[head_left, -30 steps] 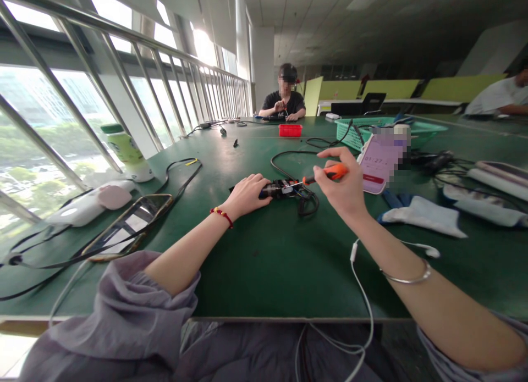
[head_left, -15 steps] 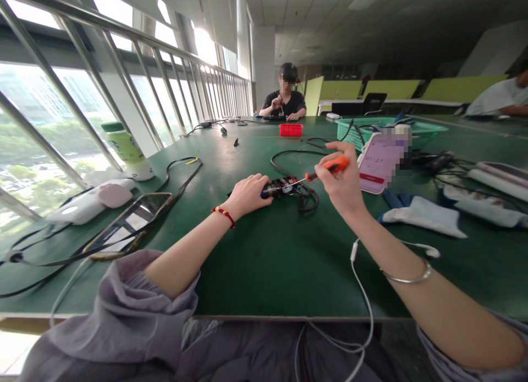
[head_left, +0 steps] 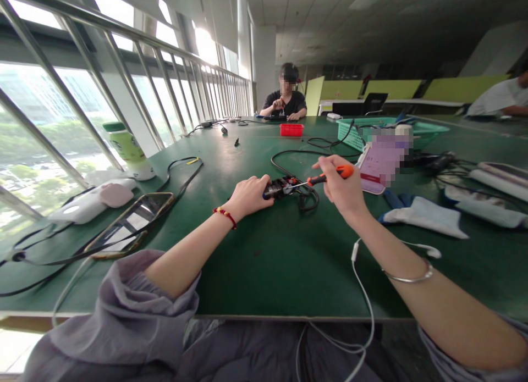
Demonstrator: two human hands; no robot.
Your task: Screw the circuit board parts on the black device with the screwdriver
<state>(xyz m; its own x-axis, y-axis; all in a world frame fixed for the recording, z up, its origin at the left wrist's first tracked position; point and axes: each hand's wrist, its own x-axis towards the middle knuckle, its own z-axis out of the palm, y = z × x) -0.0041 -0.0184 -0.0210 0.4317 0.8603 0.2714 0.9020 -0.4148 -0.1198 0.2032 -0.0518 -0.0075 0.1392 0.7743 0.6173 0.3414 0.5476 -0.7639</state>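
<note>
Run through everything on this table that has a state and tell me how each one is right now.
Screwdriver: in the right hand, tip at the device
Black device: held by the left hand, wires exposed
Green bottle: standing, capped
Purple-screened phone: propped up, lit
Nearer phone: lying flat
Green basket: uncovered, holding things

The one view, the head camera's, looks from the wearer's head forward and down over the table (head_left: 264, 272), with the near edge low in frame. The left hand (head_left: 249, 198) and right hand (head_left: 344, 189) are close, mid-frame. It reaches the railing (head_left: 136, 46) on the left, a person (head_left: 287, 99) at the far side and the ceiling (head_left: 330, 14).
</note>
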